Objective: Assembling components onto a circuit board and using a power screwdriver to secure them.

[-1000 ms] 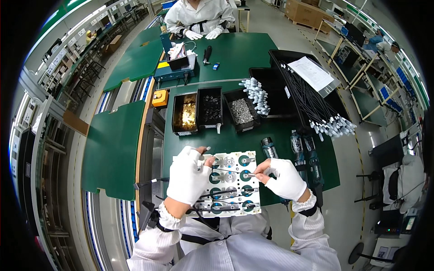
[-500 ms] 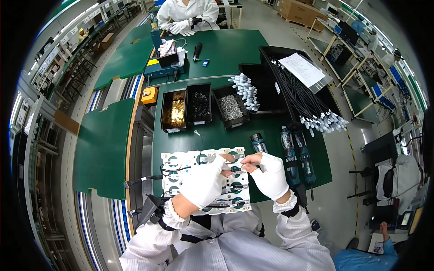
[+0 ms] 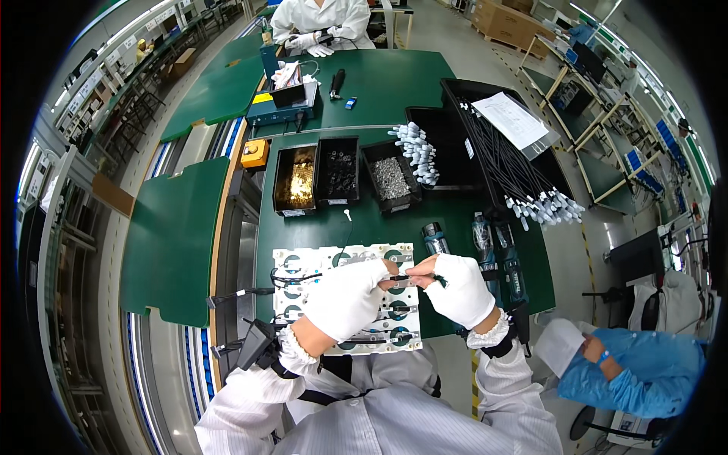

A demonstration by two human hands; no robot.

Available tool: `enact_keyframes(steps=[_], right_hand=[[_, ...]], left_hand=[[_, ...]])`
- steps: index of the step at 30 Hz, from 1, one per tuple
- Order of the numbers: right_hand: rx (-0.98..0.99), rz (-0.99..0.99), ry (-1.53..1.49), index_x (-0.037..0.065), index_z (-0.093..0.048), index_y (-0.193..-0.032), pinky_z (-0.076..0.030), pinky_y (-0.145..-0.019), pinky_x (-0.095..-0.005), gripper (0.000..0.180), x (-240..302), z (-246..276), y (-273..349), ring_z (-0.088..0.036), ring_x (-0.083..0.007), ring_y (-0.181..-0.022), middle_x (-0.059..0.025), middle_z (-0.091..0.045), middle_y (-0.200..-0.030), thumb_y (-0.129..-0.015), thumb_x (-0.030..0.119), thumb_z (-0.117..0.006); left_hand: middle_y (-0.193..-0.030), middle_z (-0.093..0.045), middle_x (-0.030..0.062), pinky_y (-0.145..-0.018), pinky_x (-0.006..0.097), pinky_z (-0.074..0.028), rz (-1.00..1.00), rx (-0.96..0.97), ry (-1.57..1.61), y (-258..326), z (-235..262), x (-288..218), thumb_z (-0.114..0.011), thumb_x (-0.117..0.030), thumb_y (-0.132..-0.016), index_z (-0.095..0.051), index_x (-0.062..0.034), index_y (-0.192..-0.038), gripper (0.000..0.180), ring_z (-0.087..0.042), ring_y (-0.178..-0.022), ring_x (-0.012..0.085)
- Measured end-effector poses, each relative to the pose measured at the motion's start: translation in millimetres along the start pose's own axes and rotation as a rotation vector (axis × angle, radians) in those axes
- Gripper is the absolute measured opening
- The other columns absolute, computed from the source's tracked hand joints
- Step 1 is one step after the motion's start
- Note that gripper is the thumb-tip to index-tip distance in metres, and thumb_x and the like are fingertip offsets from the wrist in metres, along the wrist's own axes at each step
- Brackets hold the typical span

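A white panel (image 3: 282,318) with round green openings lies before me on the green table, fitted with black cables (image 3: 294,278) and metal strips. My left hand (image 3: 345,299), in a white glove with bare fingertips, reaches across its middle with the fingers pinched together. Opposite it, near the panel's right edge, my right hand (image 3: 460,290) is gloved the same way and pinches with thumb and forefinger. Between the two sets of fingertips a short dark piece of cable shows; the fingers hide most of it. A loose wire with a white end (image 3: 348,215) sticks out beyond the panel.
Beyond the panel stand black bins of brass parts (image 3: 300,186), black parts (image 3: 338,171) and silver parts (image 3: 390,179). Cordless drivers (image 3: 485,241) lie to the right, below a tray of black cables (image 3: 506,155). A person in blue (image 3: 633,368) is close on my right.
My two hands have come closer together, their fingertips now nearly meeting over the panel. At the right, the person in blue has come further into view, carrying a white sheet.
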State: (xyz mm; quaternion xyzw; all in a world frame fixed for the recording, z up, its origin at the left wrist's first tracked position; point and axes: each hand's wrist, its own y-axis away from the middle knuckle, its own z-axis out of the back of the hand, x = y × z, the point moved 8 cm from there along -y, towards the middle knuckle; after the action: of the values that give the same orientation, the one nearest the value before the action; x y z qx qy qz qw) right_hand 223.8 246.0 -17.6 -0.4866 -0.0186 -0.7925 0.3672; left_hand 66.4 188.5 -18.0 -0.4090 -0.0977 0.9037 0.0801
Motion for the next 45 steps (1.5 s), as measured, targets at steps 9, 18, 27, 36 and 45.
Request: enact_keyframes(steps=[9,18,27,36,45], right_hand=[[0.145,0.103,0.192,0.003,-0.076,-0.094,-0.056,-0.073,-0.0377,0.019,-1.6,-8.4,2.4,-0.069,-0.0319,-0.081,-0.0126,-0.07,-0.088,-0.08,-0.004,-0.065],[0.332,0.234,0.646,0.006,-0.067,-0.094,-0.052,-0.075,-0.0446,0.013,13.9,-31.0,2.3,-0.063,-0.0338,-0.081,-0.0119,-0.061,-0.084,-0.081,0.004,-0.062],[0.447,0.3,0.77,0.006,-0.061,-0.099,-0.05,-0.071,-0.0408,0.014,22.0,-41.8,-6.2,-0.061,-0.0283,-0.08,-0.0093,-0.06,-0.083,-0.086,0.01,-0.06],[0.421,0.255,0.757,0.011,-0.062,-0.101,-0.048,-0.08,-0.0426,0.017,14.4,-44.6,3.1,-0.059,-0.0256,-0.091,-0.0055,-0.061,-0.093,-0.087,0.02,-0.062],[0.327,-0.196,0.557,0.01,-0.072,-0.106,-0.056,-0.074,-0.0461,0.026,-2.2,-33.4,3.6,-0.07,-0.0346,-0.085,-0.014,-0.073,-0.092,-0.101,0.029,-0.054]], left_hand=[[-0.088,-0.066,0.0141,-0.072,0.042,-0.054,-0.084,0.157,-0.113,-13.2,-20.3,-6.6,-0.071,-0.011,-0.087,-0.073,-0.0103,-0.099,0.013,-0.067,-0.081,0.0355],[-0.088,-0.072,0.0162,-0.072,0.039,-0.055,0.197,0.234,-0.046,2.9,-5.3,18.3,-0.069,-0.013,-0.09,-0.072,-0.0071,-0.101,0.012,-0.07,-0.08,0.0346],[-0.072,-0.065,0.0155,-0.065,0.043,-0.052,0.271,-0.029,-0.46,65.5,142.5,55.8,-0.071,-0.009,-0.085,-0.071,-0.0035,-0.075,0.011,-0.065,-0.07,0.0359],[-0.073,-0.061,0.0207,-0.07,0.047,-0.048,0.266,-0.006,-0.173,92.0,108.0,150.1,-0.073,-0.025,-0.088,-0.068,-0.0006,-0.076,0.028,-0.061,-0.075,0.0393],[-0.062,-0.063,0.0093,-0.058,0.032,-0.045,0.452,-0.096,0.226,98.5,91.5,174.8,-0.08,-0.02,-0.088,-0.072,0.0023,-0.079,0.025,-0.053,-0.059,0.0139]])
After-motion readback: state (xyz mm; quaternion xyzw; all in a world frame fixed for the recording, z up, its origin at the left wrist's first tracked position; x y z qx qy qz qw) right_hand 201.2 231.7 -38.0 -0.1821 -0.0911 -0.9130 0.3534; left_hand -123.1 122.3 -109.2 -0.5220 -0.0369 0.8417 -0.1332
